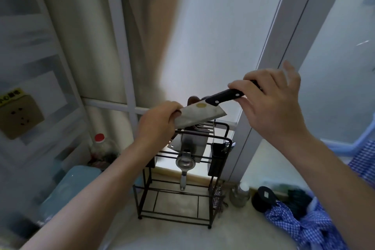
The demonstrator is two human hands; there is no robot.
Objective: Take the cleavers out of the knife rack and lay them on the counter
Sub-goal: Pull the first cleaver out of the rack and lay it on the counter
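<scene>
A single wide-angle camera sat on the person's head, looking forward and steeply down over both forearms at the knife rack on the counter, close in, with the walls bowed at the edges

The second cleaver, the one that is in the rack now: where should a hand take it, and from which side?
Judging from this view, grip the second cleaver by its handle, from above. Its blade stands down among the bars of the rack, so only the top end is free; that end is partly hidden behind the held cleaver. Both hands, left and right, are occupied now.
</scene>
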